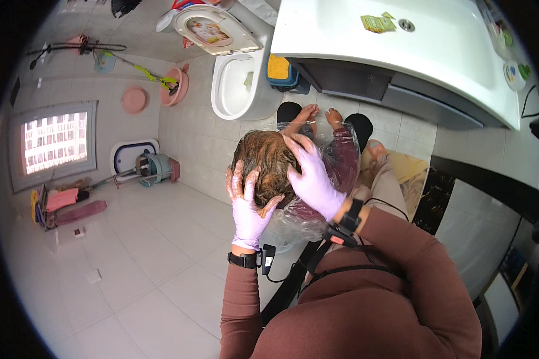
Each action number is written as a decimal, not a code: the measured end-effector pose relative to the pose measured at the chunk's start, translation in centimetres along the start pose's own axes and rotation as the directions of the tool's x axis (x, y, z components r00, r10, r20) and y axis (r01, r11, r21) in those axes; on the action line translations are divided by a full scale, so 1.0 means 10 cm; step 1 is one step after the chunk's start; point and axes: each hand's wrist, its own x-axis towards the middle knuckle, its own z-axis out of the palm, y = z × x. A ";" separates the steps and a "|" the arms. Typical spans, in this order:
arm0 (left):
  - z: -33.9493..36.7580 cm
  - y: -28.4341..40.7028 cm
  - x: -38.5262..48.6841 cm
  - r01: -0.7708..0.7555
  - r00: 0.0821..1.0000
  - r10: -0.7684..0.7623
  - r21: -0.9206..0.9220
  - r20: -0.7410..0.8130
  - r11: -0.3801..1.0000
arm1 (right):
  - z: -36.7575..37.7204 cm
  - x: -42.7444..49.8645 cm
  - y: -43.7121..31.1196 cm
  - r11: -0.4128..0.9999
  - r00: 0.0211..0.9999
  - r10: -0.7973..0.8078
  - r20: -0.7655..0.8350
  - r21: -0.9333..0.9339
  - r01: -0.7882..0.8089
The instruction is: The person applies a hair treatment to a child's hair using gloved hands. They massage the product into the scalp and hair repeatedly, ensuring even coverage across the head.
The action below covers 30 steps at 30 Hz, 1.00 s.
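A person with wet-looking, brown-coated hair sits before me, shoulders covered by a clear plastic cape over a dark red sleeve. Both my hands wear thin lilac gloves smeared with brown. My left hand lies on the near left side of the head, its fingers spread over the hair. On the right side of the head rests my right hand, its fingertips in the hair near the top. Neither hand visibly grips a tool. Black straps with small devices are around both my wrists.
A white washbasin counter with a torn green packet in it spans the top right. Left of it are a blue bin with a yellow lid and a toilet with its lid raised. A mop bucket stands by the wall.
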 end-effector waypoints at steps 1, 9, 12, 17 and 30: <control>-0.01 -0.02 0.00 -0.010 1.000 0.010 0.002 -0.001 1.000 | 0.04 0.03 0.03 0.999 1.000 0.026 -0.009 0.020 -0.025; 0.00 -0.16 -0.04 -0.016 1.000 0.017 -0.067 0.010 0.998 | 0.22 -0.63 -0.13 0.992 0.975 0.013 0.220 0.121 -0.040; -0.02 -0.17 -0.03 -0.006 0.999 0.007 -0.030 0.044 1.000 | 0.12 -0.47 -0.08 0.992 0.995 -0.088 0.039 0.089 0.084; -0.03 -0.13 0.00 0.015 0.999 -0.013 -0.035 0.051 0.999 | 0.10 0.23 0.35 0.779 0.875 0.477 0.080 0.423 -0.463; -0.04 -0.17 0.02 0.046 0.999 -0.045 -0.045 0.031 0.998 | 0.12 -0.47 -0.01 0.989 0.993 0.008 0.116 0.147 -0.025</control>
